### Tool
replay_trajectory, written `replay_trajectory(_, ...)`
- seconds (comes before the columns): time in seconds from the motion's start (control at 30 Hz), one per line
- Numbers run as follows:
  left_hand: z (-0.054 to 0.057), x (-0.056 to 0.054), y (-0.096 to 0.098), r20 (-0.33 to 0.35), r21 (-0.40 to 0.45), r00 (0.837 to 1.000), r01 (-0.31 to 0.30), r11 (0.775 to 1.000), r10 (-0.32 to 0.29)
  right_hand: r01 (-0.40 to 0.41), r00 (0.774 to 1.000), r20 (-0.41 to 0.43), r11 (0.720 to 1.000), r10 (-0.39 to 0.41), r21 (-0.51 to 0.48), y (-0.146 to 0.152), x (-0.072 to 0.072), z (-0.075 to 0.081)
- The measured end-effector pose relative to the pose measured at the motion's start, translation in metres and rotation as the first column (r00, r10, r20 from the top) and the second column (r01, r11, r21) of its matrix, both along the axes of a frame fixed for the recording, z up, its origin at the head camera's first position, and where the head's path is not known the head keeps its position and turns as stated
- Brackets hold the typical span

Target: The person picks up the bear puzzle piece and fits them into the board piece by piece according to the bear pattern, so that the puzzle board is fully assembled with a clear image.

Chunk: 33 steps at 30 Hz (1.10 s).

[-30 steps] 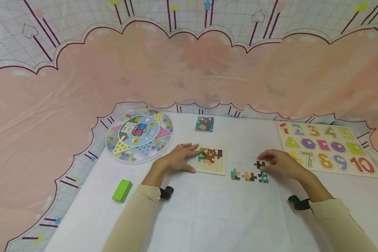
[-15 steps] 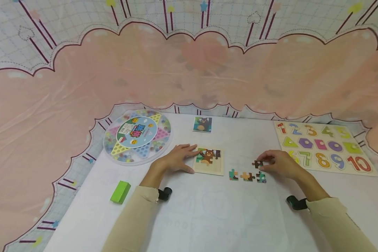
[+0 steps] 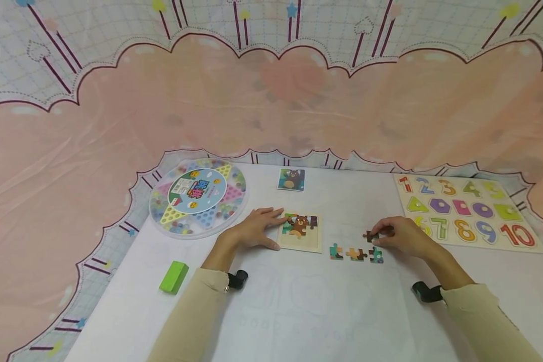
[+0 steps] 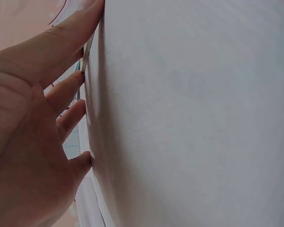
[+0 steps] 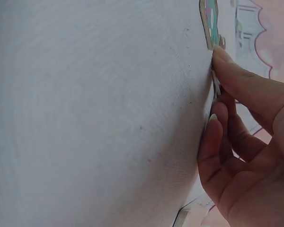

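A small wooden puzzle board (image 3: 308,242) lies on the white table with part of a bear picture fitted in its upper half. At its left side my left hand (image 3: 255,229) rests with spread fingers, fingertips on the board's edge and thumb by its lower left corner. My right hand (image 3: 403,235) pinches a dark brown jigsaw piece (image 3: 368,236) between thumb and fingers, low at the table. Below it lie three loose pieces: a teal one (image 3: 336,251), an orange-brown one (image 3: 356,254) and a teal-and-dark one (image 3: 376,256). In the right wrist view, the fingers mostly hide the pinched piece.
Behind the board lies a square bear picture card (image 3: 291,179). A round Chinese checkers set (image 3: 198,198) is at the back left, with a green block (image 3: 174,277) nearer the front. On the right stretches a number-and-shape board (image 3: 470,211). A patterned curtain (image 3: 253,100) borders the table.
Both hands keep their places, the right still pinching the dark brown jigsaw piece. Only the head view has shifted slightly.
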<state>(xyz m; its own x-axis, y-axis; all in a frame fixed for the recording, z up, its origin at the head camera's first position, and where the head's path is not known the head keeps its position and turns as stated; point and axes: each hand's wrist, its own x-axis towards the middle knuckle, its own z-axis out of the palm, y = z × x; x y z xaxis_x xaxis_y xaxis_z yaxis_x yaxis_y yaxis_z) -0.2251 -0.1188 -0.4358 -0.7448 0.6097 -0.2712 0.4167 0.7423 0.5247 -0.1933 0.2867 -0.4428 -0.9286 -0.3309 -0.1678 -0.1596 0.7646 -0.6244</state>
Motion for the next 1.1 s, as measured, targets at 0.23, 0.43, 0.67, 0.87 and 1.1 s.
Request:
replay_trajectory(0.23, -0.001, 0.001, 0.0, 0.013, -0.008, 1.0, -0.016, 1.0, 0.016, -0.008, 1.0, -0.014, 0.999, 0.008, -0.031, 0.0, 0.001, -0.002)
replay_trajectory(0.43, -0.001, 0.0, -0.001, 0.001, -0.005, 1.0, -0.011, 1.0, 0.011, -0.005, 1.0, -0.025, 0.999, 0.004, -0.048, 0.0, 0.002, -0.002)
replay_trajectory(0.67, -0.001, -0.001, 0.0, -0.005, -0.004, 1.0, -0.01, 1.0, 0.01, 0.005, 1.0, 0.004, 0.999, -0.005, -0.033, -0.001, 0.0, 0.001)
replay_trajectory(0.87, -0.001, 0.0, -0.001, 0.005, -0.003, 1.0, -0.021, 1.0, 0.021, 0.009, 0.999, 0.045, 0.999, -0.007, -0.035, -0.001, -0.003, 0.004)
replay_trajectory(1.1, -0.002, -0.001, -0.001, -0.001, 0.007, 1.0, -0.008, 1.0, 0.008, 0.023, 0.997, 0.081, 0.999, -0.021, -0.023, 0.002, -0.008, 0.011)
